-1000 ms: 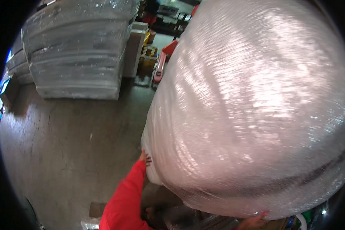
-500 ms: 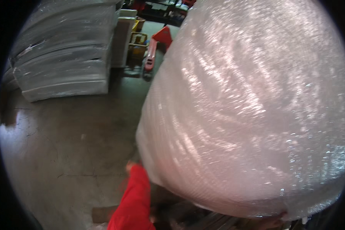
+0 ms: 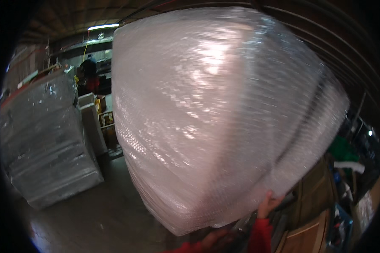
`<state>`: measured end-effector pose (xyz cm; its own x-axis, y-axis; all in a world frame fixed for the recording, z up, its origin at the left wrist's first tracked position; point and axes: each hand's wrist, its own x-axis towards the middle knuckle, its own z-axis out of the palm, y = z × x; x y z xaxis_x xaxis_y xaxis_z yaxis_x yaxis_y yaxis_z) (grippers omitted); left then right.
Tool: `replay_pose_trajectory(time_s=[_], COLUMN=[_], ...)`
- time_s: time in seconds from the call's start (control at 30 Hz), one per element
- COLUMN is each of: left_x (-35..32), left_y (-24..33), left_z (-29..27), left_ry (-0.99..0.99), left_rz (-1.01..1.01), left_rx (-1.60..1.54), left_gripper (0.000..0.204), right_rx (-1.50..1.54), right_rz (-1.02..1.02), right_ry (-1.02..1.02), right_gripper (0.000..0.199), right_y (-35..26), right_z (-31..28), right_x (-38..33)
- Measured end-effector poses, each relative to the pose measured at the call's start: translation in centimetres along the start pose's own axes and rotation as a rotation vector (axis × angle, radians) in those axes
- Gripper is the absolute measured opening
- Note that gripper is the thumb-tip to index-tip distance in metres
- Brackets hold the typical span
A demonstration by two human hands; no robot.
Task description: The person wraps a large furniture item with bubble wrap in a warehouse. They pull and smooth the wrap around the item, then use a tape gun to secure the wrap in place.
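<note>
A large, bulky load wrapped in clear bubble wrap (image 3: 177, 114) fills the middle of the head view, its lower corner pointing down toward me. My right hand (image 3: 269, 204), in a red sleeve, reaches up to the load's lower right edge. Its fingers are spread and appear to touch the wrap. Below the bottom edge, my left hand (image 3: 215, 238) is dark and smeared by motion, so its fingers cannot be read. What the wrap covers shows only as a pale, boxy shape.
At the left stands a tall stack wrapped in grey plastic film (image 3: 50, 143), beside a white panel (image 3: 93, 126). A yellow crate (image 3: 107, 119) sits behind. Wooden panels (image 3: 304, 236) and a green cloth (image 3: 342, 149) lie at the right. Concrete floor (image 3: 101, 215) shows lower left.
The view has swung upward, bringing in the ceiling and the load's right side. The red-sleeved arm has left the load's left side; both hands now show below its lower right edge.
</note>
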<state>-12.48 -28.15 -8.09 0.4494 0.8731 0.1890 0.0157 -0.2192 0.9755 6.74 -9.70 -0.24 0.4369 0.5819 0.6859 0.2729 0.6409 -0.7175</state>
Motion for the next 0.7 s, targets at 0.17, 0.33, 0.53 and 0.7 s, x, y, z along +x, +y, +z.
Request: replay_pose_trajectory(time_s=[0.17, 0.33, 0.53, 0.7], left_x=[13.6, 18.6, 21.2, 18.9], left_y=[11.0, 6.3, -2.2, -3.3], left_z=[-2.0, -2.5, -1.7, -2.7], left_ry=[0.501, 0.733, 0.932, 0.549], left_rz=[0.393, 0.512, 0.640, 0.505], left_rx=[0.807, 0.801, 0.713, 0.865], left_gripper=[0.070, 0.090, 0.089, 0.071], right_rx=[0.322, 0.402, 0.443, 0.634], right_rz=[0.011, 0.232, 0.219, 0.305], right_ry=[-0.071, -0.471, -0.633, -1.091], right_gripper=[0.082, 0.050, 0.035, 0.035], right_y=[1.9, 3.3, 4.2, 3.2], right_z=[0.9, 3.1, 6.8, -3.0], right_x=[0.1, 5.5, 3.7, 1.0])
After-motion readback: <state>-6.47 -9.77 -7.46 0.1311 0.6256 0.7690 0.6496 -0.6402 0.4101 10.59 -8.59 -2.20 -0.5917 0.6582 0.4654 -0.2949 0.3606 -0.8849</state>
